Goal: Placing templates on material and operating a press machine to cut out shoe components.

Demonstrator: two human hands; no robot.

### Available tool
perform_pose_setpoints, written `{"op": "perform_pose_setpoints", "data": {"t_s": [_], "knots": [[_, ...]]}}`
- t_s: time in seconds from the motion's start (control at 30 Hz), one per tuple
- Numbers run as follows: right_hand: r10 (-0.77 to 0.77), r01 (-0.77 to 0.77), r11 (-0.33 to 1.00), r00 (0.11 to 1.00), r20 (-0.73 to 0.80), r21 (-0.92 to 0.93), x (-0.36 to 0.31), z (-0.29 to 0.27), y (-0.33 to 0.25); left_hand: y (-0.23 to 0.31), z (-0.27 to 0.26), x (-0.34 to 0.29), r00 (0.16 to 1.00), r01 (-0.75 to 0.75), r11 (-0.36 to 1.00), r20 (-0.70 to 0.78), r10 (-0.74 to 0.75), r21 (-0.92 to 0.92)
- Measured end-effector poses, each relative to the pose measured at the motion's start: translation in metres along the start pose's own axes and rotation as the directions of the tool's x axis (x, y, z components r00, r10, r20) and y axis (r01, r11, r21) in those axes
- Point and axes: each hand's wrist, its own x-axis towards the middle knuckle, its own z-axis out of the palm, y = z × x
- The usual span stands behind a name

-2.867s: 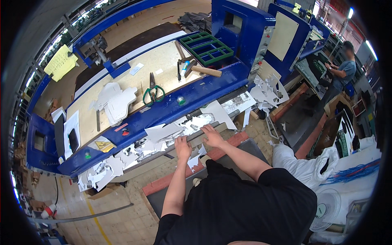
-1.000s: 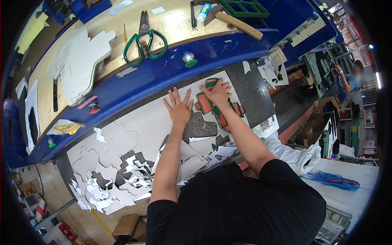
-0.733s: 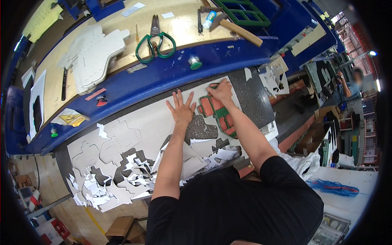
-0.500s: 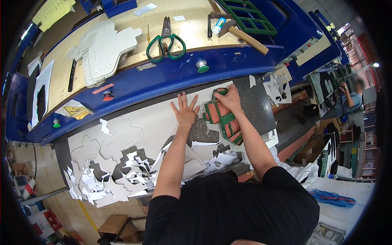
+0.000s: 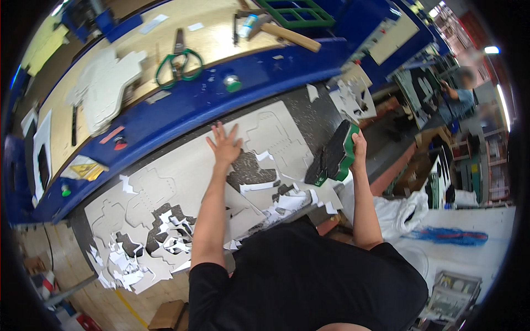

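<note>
My left hand (image 5: 225,144) lies flat, fingers spread, on a pale grey cardboard sheet (image 5: 190,155). Clutched by its edge in my right hand (image 5: 359,150) is a green-rimmed cutting die (image 5: 335,154), tipped up on its side at the sheet's right end. The die's dark face points left; its far side is hidden. Between my hands, a fresh cut outline (image 5: 270,132) with dashed lines shows in the cardboard. More outlines are cut at the left of the sheet, and dark gaps show where pieces are gone.
White paper scraps (image 5: 130,265) litter the sheet's near edge. Beyond the blue beam (image 5: 182,102), a wooden ledge carries green-handled scissors (image 5: 179,63), a hammer (image 5: 290,36) and stacked cut card pieces (image 5: 105,88). Another person (image 5: 461,99) works at the far right.
My right hand has lifted the die off the cardboard, swung it right and tipped it on edge, baring the cut outline. My left hand stays flat on the sheet. The view has shifted.
</note>
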Motion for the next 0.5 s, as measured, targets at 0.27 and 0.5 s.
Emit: {"op": "perform_pose_setpoints", "data": {"t_s": [0.27,0.5], "knots": [[0.284,-0.238,0.739,0.958,0.028,0.631,-0.036,-0.065,-0.015,0.106,0.025,-0.096,0.724,0.675,0.023,0.655,-0.217,-0.738],[0.09,-0.055,0.627,0.996,-0.002,0.777,0.012,-0.117,0.016,0.159,0.05,-0.109,0.591,0.686,-0.185,0.687,-0.424,-0.704]]}}
